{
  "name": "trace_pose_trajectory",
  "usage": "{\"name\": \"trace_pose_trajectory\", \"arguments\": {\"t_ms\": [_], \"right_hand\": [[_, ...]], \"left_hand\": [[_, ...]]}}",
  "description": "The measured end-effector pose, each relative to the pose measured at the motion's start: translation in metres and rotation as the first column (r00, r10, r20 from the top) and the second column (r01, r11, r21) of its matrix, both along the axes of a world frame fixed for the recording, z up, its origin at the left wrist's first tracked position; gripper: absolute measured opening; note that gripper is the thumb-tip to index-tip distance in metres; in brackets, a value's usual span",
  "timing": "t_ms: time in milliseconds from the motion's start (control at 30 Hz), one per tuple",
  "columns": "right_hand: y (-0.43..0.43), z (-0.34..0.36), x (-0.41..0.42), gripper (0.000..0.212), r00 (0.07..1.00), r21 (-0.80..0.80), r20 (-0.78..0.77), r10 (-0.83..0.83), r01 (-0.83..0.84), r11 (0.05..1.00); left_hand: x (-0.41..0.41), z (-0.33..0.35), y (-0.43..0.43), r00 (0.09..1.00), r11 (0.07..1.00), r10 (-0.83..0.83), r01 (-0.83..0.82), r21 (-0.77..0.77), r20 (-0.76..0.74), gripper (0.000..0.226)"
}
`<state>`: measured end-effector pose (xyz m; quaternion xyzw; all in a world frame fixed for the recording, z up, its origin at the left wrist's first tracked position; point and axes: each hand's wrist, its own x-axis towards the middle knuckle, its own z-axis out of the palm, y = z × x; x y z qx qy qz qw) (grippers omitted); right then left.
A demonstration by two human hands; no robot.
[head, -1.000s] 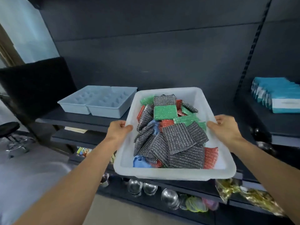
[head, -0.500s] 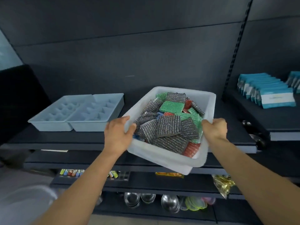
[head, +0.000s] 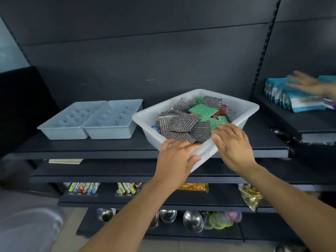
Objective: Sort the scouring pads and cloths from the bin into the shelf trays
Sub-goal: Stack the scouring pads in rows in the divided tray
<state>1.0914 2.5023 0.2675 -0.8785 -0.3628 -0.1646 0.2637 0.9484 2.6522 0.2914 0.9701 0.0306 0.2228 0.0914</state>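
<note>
The white bin [head: 241,106] rests tilted on the dark shelf [head: 91,148], its near corner past the shelf edge. It holds several grey scouring pads [head: 183,122], green pads [head: 202,110], a red one [head: 222,110] and a bit of blue cloth [head: 155,127]. My left hand [head: 174,159] holds the bin's near corner, fingers over the rim and thumb on the outer wall. My right hand [head: 231,144] lies flat with spread fingers over the near right rim and the pads. Two pale blue divided trays [head: 109,128] stand to the left of the bin with nothing in them.
Blue packs [head: 300,102] are stacked on the right shelf, and another person's blurred hand [head: 307,84] is on them. Lower shelves carry small packets [head: 83,188] and steel bowls [head: 192,218]. A dark back panel closes the shelf behind.
The bin went forward and down onto the shelf. My hands slid from its sides to its near corner, and the right hand let go and opened. Another person's hand appeared at the right.
</note>
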Motion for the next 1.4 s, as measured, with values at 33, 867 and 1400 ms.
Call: {"name": "trace_pose_trajectory", "arguments": {"t_ms": [33,867,1400], "right_hand": [[0.001,0.001,-0.001,0.057,0.999,-0.036,0.005,0.046,-0.046,0.998],[0.182,0.047,0.100,0.032,0.975,-0.005,-0.115,0.188,-0.190,0.982],[0.230,0.072,0.178,0.033,0.899,-0.084,-0.438,-0.033,-0.005,0.996]], "left_hand": [[-0.005,0.001,0.009,1.000,1.000,0.013,-0.013,-0.011,-0.003,0.037],[0.059,-0.001,0.222,0.998,0.963,0.033,-0.045,-0.267,-0.049,0.026],[0.212,0.035,0.265,0.751,0.983,-0.166,0.177,-0.048,-0.640,0.085]]}}
